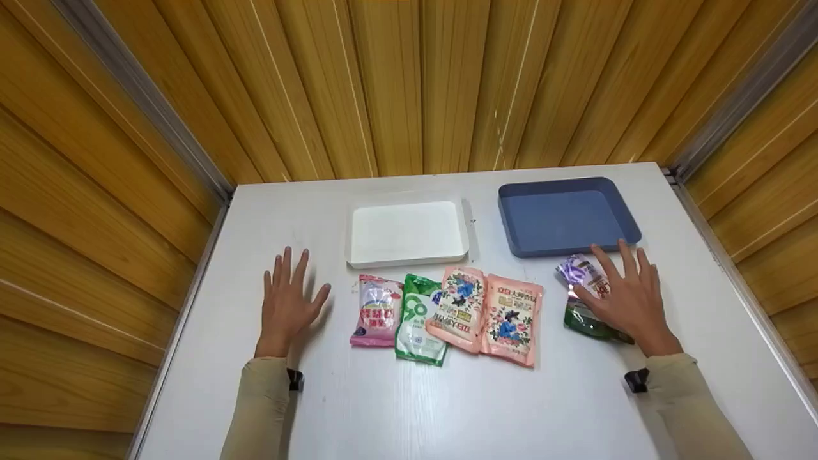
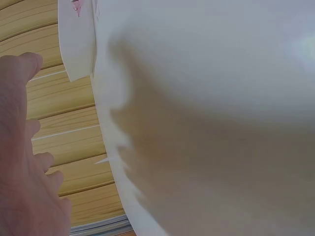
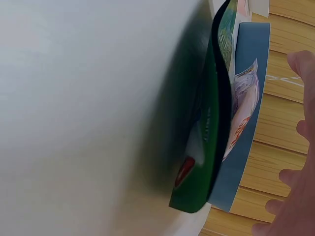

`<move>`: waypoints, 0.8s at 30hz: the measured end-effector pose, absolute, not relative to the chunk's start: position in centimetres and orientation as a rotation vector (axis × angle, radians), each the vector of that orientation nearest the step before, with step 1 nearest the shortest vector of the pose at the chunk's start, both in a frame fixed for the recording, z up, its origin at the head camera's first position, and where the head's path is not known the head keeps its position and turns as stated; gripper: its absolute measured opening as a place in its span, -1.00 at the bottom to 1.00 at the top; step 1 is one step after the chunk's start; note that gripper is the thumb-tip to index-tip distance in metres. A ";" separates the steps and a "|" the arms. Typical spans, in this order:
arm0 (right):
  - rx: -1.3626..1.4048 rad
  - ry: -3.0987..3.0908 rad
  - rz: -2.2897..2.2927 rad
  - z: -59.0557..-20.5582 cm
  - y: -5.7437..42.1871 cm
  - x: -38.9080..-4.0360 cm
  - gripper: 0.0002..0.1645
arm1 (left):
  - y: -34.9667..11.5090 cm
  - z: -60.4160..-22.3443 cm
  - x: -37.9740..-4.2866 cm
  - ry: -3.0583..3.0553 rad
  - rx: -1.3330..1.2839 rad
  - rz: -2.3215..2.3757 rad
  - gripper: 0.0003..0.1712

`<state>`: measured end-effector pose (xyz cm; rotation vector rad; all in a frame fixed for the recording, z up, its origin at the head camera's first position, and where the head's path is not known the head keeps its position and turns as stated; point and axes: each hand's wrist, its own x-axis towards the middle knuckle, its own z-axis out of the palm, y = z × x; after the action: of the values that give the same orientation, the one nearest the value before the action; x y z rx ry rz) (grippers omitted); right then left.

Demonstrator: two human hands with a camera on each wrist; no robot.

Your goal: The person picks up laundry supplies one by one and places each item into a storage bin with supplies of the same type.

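My left hand [image 1: 287,310] is over the left part of the table, fingers spread and holding nothing. Right of it lie a pink bag [image 1: 377,313], a green and white bag [image 1: 418,329] and two peach pouches with floral prints, the left pouch [image 1: 457,319] overlapping both the green bag and the right pouch [image 1: 512,313]. My right hand [image 1: 629,303] has its fingers spread above a purple pouch [image 1: 578,271] and a green pouch [image 1: 585,321], partly hiding both. The right wrist view shows the green pouch [image 3: 209,142] close by, apart from the fingers.
A white tray [image 1: 409,262] stands behind the bags, and a blue tray [image 1: 569,248] stands to its right, just beyond the purple pouch. Wood-patterned walls [image 1: 409,89] enclose the white table [image 1: 396,415] at the back and on both sides.
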<state>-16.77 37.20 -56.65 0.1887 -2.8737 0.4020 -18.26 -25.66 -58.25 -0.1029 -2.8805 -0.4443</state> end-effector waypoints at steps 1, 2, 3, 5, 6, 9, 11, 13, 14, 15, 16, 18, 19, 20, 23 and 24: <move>0.190 -2.869 0.397 -56.6 37.2 -16.8 0.08 | -25.6 -58.3 -18.3 -2.881 -0.107 -0.448 -0.02; 0.190 -2.868 0.396 -56.7 37.2 -16.7 0.08 | -25.6 -58.2 -18.3 -2.882 -0.113 -0.459 -0.02; 0.192 -2.868 0.393 -56.7 37.2 -16.7 0.08 | -25.5 -58.2 -18.4 -2.882 -0.119 -0.472 -0.01; 0.195 -2.869 0.389 -56.7 37.2 -16.7 0.08 | -25.4 -58.1 -18.4 -2.888 -0.127 -0.498 -0.01; 0.200 -2.870 0.384 -56.7 37.2 -16.7 0.08 | -25.3 -58.1 -18.4 -2.891 -0.131 -0.508 -0.01; 0.209 -2.878 0.373 -56.7 37.1 -16.6 0.09 | -25.0 -58.0 -18.6 -2.911 -0.151 -0.529 0.00; 0.211 -2.881 0.369 -56.7 37.0 -16.6 0.09 | -24.8 -58.0 -18.8 -2.928 -0.175 -0.549 0.01; 0.216 -2.883 0.376 -56.7 36.8 -16.5 0.09 | -24.6 -57.9 -19.0 -2.941 -0.197 -0.593 0.01; 0.220 -2.884 0.378 -56.6 36.8 -16.5 0.09 | -24.5 -57.9 -19.1 -2.943 -0.204 -0.631 0.00; 0.225 -2.885 0.381 -56.6 36.7 -16.5 0.09 | -24.3 -57.8 -19.2 -2.946 -0.209 -0.670 0.00; 0.232 -2.883 0.384 -56.6 36.6 -16.5 0.09 | -24.2 -57.8 -19.4 -2.949 -0.208 -0.712 0.00; 0.243 -2.886 0.393 -56.5 36.5 -16.6 0.10 | -23.8 -57.6 -19.6 -2.952 -0.201 -0.797 -0.01; 0.249 -2.887 0.393 -56.5 36.4 -16.6 0.10 | -23.6 -57.5 -19.7 -2.953 -0.194 -0.840 -0.01; 0.254 -2.890 0.393 -56.5 36.3 -16.6 0.10 | -23.4 -57.5 -19.8 -2.957 -0.184 -0.879 0.00; 0.279 -2.890 0.418 -56.4 36.1 -16.5 0.11 | -22.7 -57.4 -20.1 -2.960 -0.165 -0.976 0.06; 0.293 -2.888 0.425 -56.4 36.0 -16.5 0.10 | -22.5 -57.4 -20.2 -2.959 -0.158 -1.003 0.08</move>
<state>-16.51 35.99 -56.42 0.2932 -2.8877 0.4248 -20.23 -22.50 -57.36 -0.1583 -2.9594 -1.0033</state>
